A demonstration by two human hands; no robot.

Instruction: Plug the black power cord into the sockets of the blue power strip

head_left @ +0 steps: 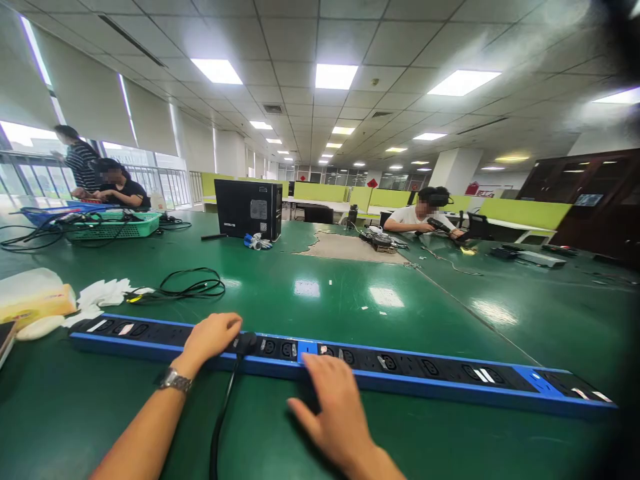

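A long blue and black power strip (425, 373) lies across the green table (320, 293) in front of me. A black plug (245, 343) sits in one of its sockets, its cable (220, 420) running toward me. My left hand (210, 337), with a metal watch on the wrist, rests on the strip with its fingers curled against the plug. My right hand (335, 407) lies with spread fingers on the table, fingertips touching the strip's near edge beside a blue section.
Tissues and a pack (35, 300) lie at left, near a coiled black cable (190, 287). A black computer case (249, 208) stands further back, with a green basket (117, 225) of cables at left. Two people work at far left, another sits at right.
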